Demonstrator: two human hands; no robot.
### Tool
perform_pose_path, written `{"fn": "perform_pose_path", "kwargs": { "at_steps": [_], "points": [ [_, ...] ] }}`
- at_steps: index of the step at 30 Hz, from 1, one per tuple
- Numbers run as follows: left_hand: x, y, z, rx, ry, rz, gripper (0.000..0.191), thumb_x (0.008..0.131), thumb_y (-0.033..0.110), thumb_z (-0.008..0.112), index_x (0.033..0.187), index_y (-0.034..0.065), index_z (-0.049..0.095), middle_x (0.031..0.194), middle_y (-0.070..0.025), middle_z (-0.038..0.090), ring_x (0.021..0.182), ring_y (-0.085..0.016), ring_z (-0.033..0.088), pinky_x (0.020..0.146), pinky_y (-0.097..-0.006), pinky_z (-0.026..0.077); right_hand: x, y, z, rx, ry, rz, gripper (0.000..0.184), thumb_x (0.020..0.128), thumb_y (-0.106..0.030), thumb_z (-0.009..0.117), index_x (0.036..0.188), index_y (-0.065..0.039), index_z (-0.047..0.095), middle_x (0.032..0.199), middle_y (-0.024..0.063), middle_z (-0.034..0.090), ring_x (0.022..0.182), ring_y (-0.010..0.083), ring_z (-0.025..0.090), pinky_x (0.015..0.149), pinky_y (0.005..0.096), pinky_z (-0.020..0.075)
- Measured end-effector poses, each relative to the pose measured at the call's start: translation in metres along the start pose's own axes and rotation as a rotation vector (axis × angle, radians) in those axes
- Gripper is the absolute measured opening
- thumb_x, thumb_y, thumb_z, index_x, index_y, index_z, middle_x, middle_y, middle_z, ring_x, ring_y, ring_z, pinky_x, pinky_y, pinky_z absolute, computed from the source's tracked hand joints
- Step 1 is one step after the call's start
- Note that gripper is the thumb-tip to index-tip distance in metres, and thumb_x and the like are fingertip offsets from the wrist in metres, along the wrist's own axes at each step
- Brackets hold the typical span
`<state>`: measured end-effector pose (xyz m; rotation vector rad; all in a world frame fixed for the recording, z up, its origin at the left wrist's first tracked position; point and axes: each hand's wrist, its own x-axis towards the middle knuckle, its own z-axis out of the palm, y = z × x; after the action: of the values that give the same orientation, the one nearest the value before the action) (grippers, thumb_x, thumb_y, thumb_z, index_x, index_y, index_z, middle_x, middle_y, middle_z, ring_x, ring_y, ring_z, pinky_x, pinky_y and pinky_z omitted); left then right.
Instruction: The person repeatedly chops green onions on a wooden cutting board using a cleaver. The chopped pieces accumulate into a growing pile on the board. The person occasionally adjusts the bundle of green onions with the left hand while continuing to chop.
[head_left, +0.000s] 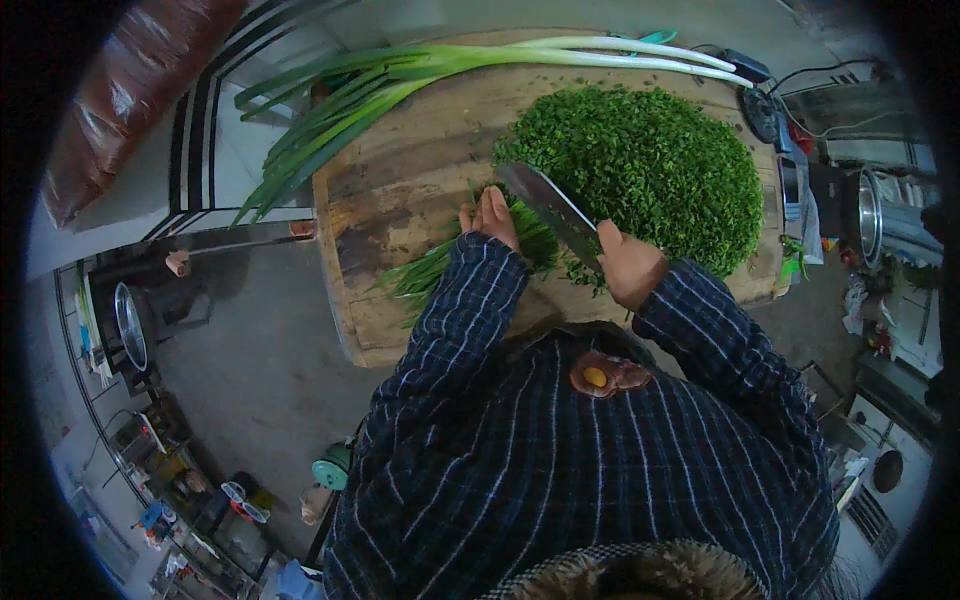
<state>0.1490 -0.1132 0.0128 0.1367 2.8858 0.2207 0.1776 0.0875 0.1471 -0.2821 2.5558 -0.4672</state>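
Observation:
My right hand (634, 266) grips the handle of a kitchen cleaver (551, 210). The cleaver's broad blade slants to the upper left, with bits of green stuck to it. Beside the blade, my left hand (491, 214) holds down a bunch of long green chives (424, 271) with bent fingers. The chives' thin ends trail to the lower left past my sleeve; their other end lies near the blade. A large heap of finely chopped greens (645, 172) covers the right part of the wooden tabletop (397, 176), just beyond the cleaver.
Long leeks (480, 60) lie along the far edge, their leaves hanging over the left corner. Cords and a black device (759, 112) sit at the far right. A metal basin (870, 217) stands farther right, another basin (133, 326) at left. A green round object (331, 472) is behind me.

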Motion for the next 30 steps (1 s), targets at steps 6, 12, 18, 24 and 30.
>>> {"fn": "perform_pose_path", "kwargs": {
  "at_steps": [6,12,18,24,30],
  "points": [
    [-0.002,0.004,0.011,0.069,0.039,-0.011,0.039,0.093,0.013,0.037,0.131,0.0054,0.037,0.137,-0.0116,0.039,0.125,-0.022,0.039,0.106,-0.0421,0.026,0.066,-0.018,0.032,0.111,-0.116,0.139,0.052,0.097,-0.039,0.021,0.11,0.004,0.045,0.093,0.0243,0.059,0.085,0.0414,0.055,0.073,0.0436,0.0455],
    [-0.016,0.0,-0.009,0.022,0.089,-0.017,0.045,0.094,0.016,0.038,0.138,0.0106,0.031,0.145,-0.0104,0.029,0.131,-0.023,0.03,0.108,-0.0511,0.019,0.071,-0.007,0.016,0.094,-0.043,0.004,0.027,0.087,-0.016,0.048,0.107,0.0,0.041,0.083,0.0246,0.058,0.075,0.041,0.057,0.061,0.0461,0.0459],
    [-0.008,-0.007,0.018,0.819,0.055,0.005,0.045,0.099,0.022,0.027,0.142,0.0105,0.024,0.145,-0.0084,0.03,0.132,-0.023,0.03,0.111,-0.0424,0.021,0.001,0.005,0.014,0.009,0.07,-0.058,0.027,0.086,-0.016,0.053,0.105,-0.003,0.039,0.08,0.0238,0.057,0.071,0.0418,0.056,0.058,0.0491,0.0443],
    [-0.006,-0.006,0.028,-0.007,-0.014,-0.01,0.093,0.063,0.034,0.066,0.138,-0.0011,0.024,0.14,-0.0173,0.033,0.128,-0.031,0.035,0.108,-0.0459,0.019,0.057,-0.019,0.032,-0.103,-0.071,-0.043,0.027,0.086,-0.013,0.048,0.105,0.003,0.037,0.085,0.0246,0.058,0.075,0.0406,0.057,0.06,0.048,0.0455],
    [-0.017,-0.009,-0.002,-0.038,0.075,0.121,0.119,0.041,0.039,0.086,0.134,-0.0048,0.026,0.137,-0.0214,0.035,0.124,-0.034,0.039,0.105,-0.0479,0.022,0.08,-0.02,0.027,-0.002,-0.089,-0.035,0.021,0.088,-0.011,0.042,0.104,0.003,0.039,0.084,0.0255,0.058,0.079,0.0401,0.058,0.065,0.0455,0.0467]
  ]
}}
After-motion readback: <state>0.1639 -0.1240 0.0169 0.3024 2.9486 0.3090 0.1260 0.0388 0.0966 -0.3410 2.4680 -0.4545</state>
